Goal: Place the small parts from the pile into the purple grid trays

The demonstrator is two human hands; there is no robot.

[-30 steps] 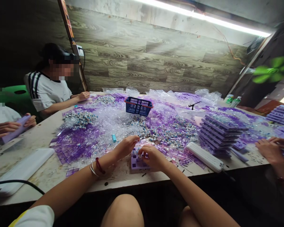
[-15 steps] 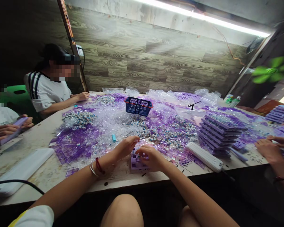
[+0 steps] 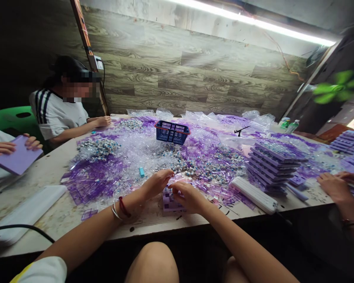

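Note:
A light purple tray (image 3: 168, 207) with square openings lies at the table's front edge, partly hidden beneath my right hand (image 3: 189, 195). Over that tray the right thumb and fingers are bent together in a pinch; whatever is between them is too small to name. My left hand (image 3: 158, 182) is just beyond the tray's left side, at the edge of the heap. Its fingertips are pressed together, close to the right fingertips, and their contents are hidden. Small white and blue pieces (image 3: 191, 168) and clear purple plastic pieces (image 3: 98, 179) are heaped beyond both hands.
A dark blue basket (image 3: 172, 133) stands amid the heap. White power strips lie at right (image 3: 255, 195) and left (image 3: 32, 212). Stacked purple trays (image 3: 273, 167) rise at right. A co-worker's hands (image 3: 14, 151) hold a purple panel; another's hands (image 3: 336, 186) are at far right.
My right fingertips have shifted slightly upward above the tray; my left hand stays almost still. At far left, a co-worker has turned the purple panel so its flat face shows.

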